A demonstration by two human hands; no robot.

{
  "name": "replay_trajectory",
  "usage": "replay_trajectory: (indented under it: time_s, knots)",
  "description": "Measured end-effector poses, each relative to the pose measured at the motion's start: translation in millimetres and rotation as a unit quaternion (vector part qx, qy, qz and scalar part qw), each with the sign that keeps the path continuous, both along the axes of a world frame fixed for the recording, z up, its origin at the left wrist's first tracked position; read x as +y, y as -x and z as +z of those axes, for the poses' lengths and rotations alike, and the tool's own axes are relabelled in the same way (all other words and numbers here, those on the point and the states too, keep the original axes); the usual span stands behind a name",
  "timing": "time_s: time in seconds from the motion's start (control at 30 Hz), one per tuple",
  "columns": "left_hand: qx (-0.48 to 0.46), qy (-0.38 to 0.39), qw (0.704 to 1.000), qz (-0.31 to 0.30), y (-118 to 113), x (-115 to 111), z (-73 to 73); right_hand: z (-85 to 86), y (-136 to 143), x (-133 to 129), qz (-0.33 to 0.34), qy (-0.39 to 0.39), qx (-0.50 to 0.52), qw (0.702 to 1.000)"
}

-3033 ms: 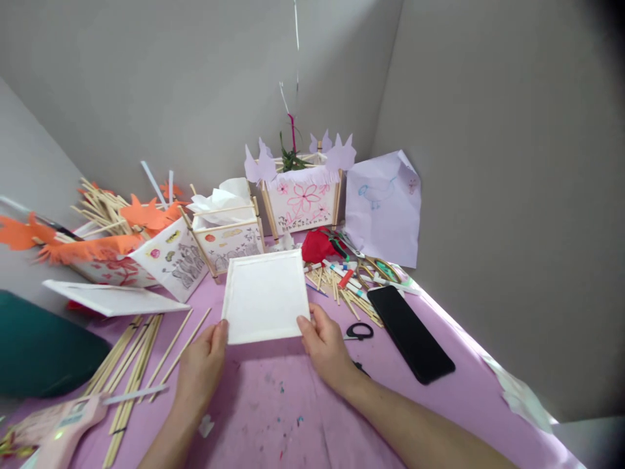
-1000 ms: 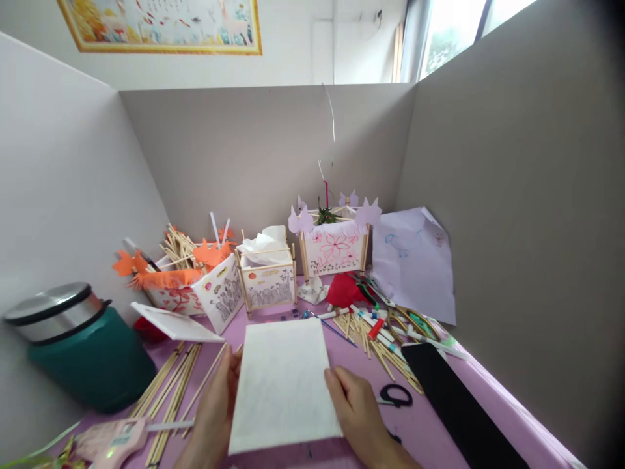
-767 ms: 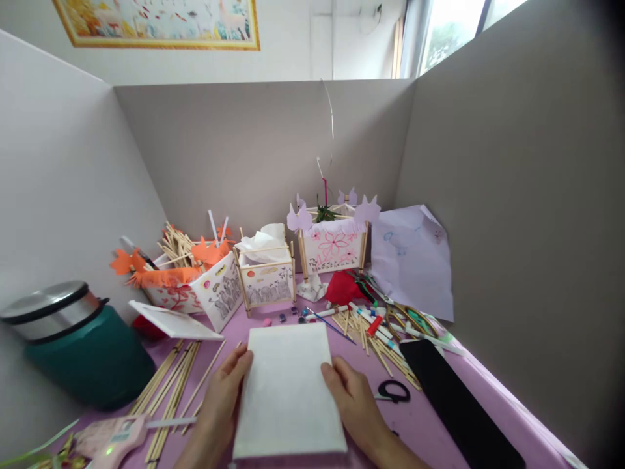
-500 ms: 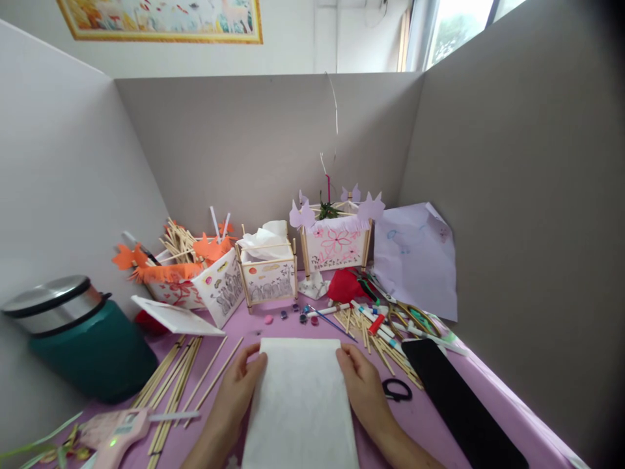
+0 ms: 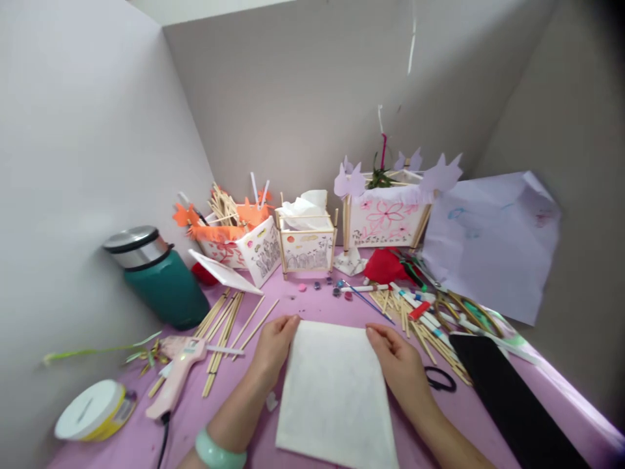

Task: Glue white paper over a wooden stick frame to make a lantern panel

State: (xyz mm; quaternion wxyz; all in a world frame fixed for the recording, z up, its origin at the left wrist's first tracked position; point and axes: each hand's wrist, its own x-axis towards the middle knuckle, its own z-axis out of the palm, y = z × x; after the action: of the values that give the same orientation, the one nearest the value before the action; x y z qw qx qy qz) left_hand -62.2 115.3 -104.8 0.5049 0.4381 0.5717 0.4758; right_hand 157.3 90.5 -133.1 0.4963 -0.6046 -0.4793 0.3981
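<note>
A plain white rectangular panel (image 5: 339, 391) lies low in the middle of the view, over the purple cloth. My left hand (image 5: 274, 345) pinches its upper left corner between thumb and fingers. On the other side, my right hand (image 5: 394, 352) grips the upper right corner the same way. A pale green bangle (image 5: 219, 451) circles my left wrist. Beyond the panel stands a small stick-framed box (image 5: 307, 251) with drawings on its side and white tissue inside.
Left are a teal bottle (image 5: 166, 286), a pink glue gun (image 5: 178, 374), a round tub (image 5: 95, 410) and wooden sticks (image 5: 222, 342). Right are a black phone-like slab (image 5: 512, 397), markers (image 5: 424, 316), scissors (image 5: 454, 306) and purple paper (image 5: 493, 241). Decorated boxes (image 5: 385, 221) stand behind.
The view has tilted down and turned left, showing the round tub, the bangle and the panel's lower edge. Both hands still hold the panel's upper corners.
</note>
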Motion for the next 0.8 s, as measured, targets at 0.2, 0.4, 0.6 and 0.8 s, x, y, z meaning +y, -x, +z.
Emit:
replay_trajectory:
  time_s: [0.2,0.4,0.6,0.8]
  knots:
    - [-0.035,0.025,0.999,0.003,-1,0,-0.7,4.8,1,-1,0.019,0.016,-0.043,0.999]
    - [-0.106,0.071,0.991,-0.047,-3,-1,0.2,11.9,1,-1,0.003,0.021,0.000,1.000]
    - [-0.109,0.074,0.989,-0.069,0,-2,1.8,11.1,0,-1,-0.005,0.018,0.012,1.000]
    - [-0.121,0.084,0.986,-0.074,2,-2,1.9,5.5,1,-2,0.029,0.060,0.113,0.991]
